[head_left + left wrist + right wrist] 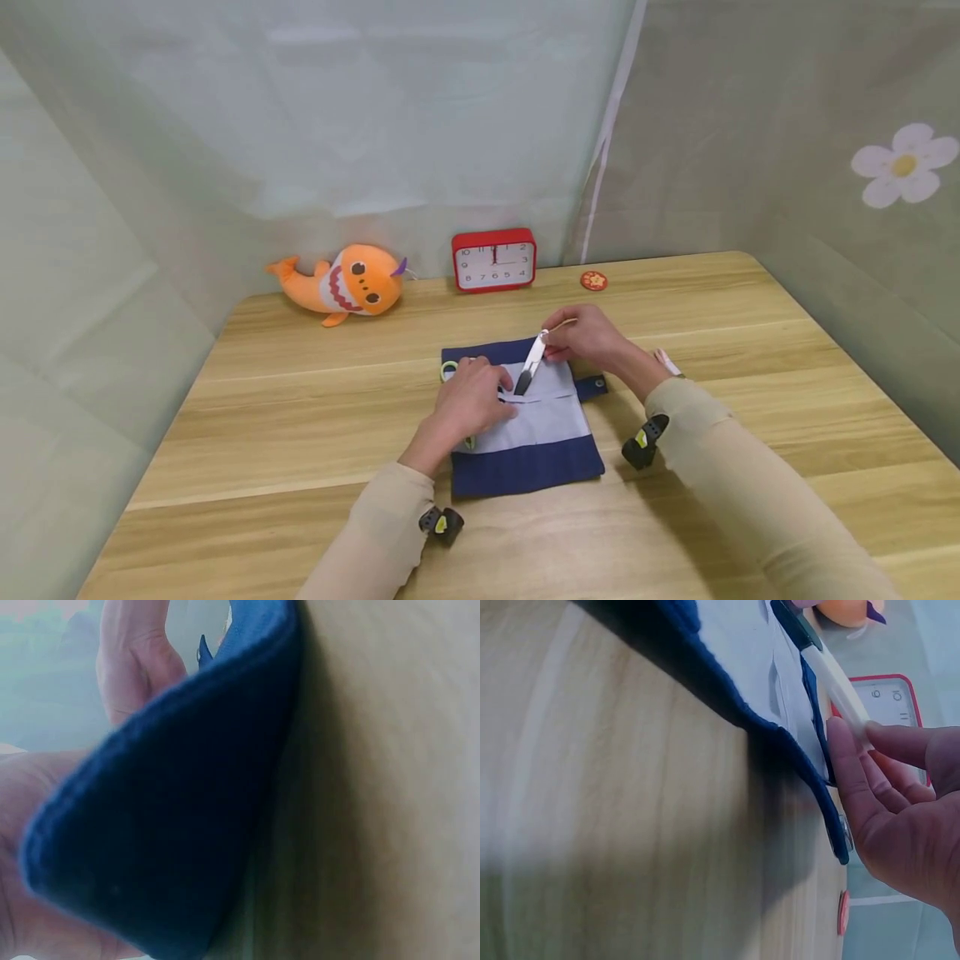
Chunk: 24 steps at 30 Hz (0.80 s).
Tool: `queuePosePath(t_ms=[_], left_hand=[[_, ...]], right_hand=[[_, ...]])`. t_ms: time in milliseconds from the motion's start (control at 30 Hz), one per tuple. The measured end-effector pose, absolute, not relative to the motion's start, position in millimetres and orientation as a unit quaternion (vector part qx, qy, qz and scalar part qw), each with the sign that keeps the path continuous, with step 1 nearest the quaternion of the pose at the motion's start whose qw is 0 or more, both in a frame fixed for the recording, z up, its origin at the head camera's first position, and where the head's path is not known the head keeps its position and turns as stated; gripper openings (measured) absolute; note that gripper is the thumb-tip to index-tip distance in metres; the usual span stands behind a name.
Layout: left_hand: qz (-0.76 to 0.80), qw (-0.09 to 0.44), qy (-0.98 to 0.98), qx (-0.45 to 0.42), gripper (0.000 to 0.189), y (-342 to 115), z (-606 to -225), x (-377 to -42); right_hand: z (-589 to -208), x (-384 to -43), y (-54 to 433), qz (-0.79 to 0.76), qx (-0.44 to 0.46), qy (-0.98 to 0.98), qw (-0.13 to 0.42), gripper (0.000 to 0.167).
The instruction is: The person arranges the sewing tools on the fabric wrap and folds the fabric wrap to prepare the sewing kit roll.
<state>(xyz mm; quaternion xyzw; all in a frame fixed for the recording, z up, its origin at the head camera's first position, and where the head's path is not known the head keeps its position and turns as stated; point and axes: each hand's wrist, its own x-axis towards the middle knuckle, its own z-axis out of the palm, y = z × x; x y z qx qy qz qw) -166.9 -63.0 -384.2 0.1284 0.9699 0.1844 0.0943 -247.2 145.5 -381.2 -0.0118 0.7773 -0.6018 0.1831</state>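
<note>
On the table lies an unfolded cloth roll (525, 471), navy outside and pale grey inside, with a pocket across its middle. My right hand (583, 335) pinches the white handle end of a slim white tool with a black end (533, 358). The tool tilts down, its black end right at the pocket's opening. My left hand (471, 396) holds the pocket's edge, thumb below it and fingers above. A light green loop (449, 367) shows beside the left fingers. In the right wrist view, thumb and fingertips meet on the white handle (840, 688).
A snap strap (592, 387) sticks out from the roll's right side. Along the back are an orange plush shark (363, 279), a red clock (494, 260) and a round red coaster (594, 281). A pinkish-white item (666, 362) lies partly behind the right forearm.
</note>
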Motion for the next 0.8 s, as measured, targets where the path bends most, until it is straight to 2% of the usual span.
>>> queuePosePath(t_ms=[400,800], left_hand=[[0.196,0.109,0.964,0.142,0.027,-66.5,-380.5,-167.0],[0.201,0.101,0.963,0.148,0.024,-67.7,-381.2,-167.7]], right_hand=[[-375.8,-252.7,129.7,-0.581,-0.021,0.784,0.218,0.027],[-375.3,-253.6,117.0,-0.538,-0.064,0.806,0.239,0.022]])
